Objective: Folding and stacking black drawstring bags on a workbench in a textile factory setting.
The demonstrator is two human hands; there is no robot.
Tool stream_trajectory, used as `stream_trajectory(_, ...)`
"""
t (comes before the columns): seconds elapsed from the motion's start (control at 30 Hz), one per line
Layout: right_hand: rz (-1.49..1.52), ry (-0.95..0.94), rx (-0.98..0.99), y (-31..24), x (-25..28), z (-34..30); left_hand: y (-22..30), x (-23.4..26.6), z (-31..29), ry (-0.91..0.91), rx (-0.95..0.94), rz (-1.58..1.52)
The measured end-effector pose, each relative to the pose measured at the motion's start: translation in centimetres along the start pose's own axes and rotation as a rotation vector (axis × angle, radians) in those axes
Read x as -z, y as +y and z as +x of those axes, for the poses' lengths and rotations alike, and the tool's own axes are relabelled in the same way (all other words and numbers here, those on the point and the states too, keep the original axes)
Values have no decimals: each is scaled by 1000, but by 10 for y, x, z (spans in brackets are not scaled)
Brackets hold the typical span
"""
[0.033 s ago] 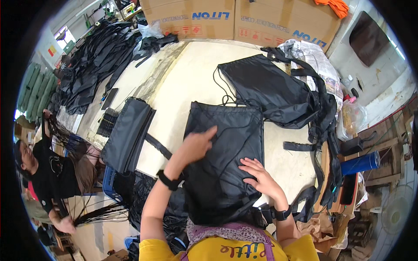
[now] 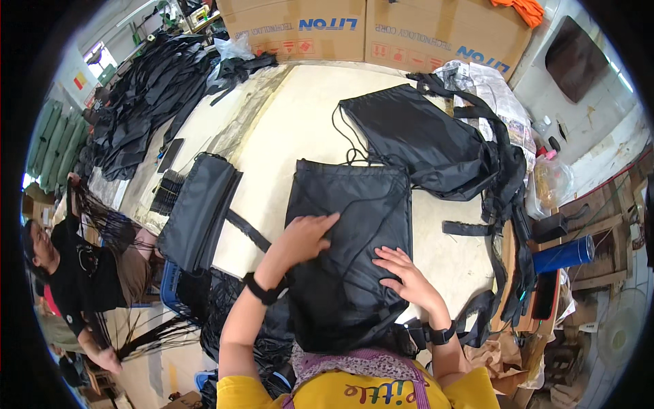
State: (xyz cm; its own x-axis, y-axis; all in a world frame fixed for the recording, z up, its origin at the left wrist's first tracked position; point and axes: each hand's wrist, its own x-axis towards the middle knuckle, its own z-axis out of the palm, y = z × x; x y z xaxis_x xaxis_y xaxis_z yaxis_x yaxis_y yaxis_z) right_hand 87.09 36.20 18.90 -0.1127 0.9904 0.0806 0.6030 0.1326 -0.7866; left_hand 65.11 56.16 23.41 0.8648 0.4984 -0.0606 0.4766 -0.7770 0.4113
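A black drawstring bag (image 2: pixel 354 198) lies flat on the pale table before me, its thin cord running loosely across the front. My left hand (image 2: pixel 306 240) rests on the bag's left side, index finger stretched along the cord and the other fingers loosely bent, gripping nothing. On the lower right part of the bag lies my right hand (image 2: pixel 409 278), palm down with its fingers apart. Just beyond, a second black drawstring bag (image 2: pixel 415 136) touches the first one's top right corner. Left of my left hand sits a stack of folded black fabric pieces (image 2: pixel 197 211).
A big heap of black fabric (image 2: pixel 150 95) covers the far left, and cardboard boxes (image 2: pixel 293 31) line the table's back. Black strips (image 2: pixel 507 177) hang along the right edge near a blue cylinder (image 2: pixel 564 255). At left, another person (image 2: pixel 88 266) handles black cords.
My left hand has slid slightly down the bag, toward me. My right hand stays in place, and the bag looks the same.
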Motion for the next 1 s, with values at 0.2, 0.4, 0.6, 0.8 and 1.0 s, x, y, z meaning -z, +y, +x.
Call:
stream_trajectory(0.2,-21,24,16,-1,-2,0,-4,0,-44,221,119,48)
stream_trajectory(0.4,-36,19,32,3,-4,3,-85,-9,1,561,314,77)
stream_trajectory(0.6,26,0,41,4,-2,2,-115,6,46,786,467,-409)
stream_trajectory(0.8,15,-5,24,4,-1,0,-33,-8,57,533,-64,-235)
stream_trajectory(1.0,27,34,16,-4,-3,-1,7,-21,-15,123,-112,273)
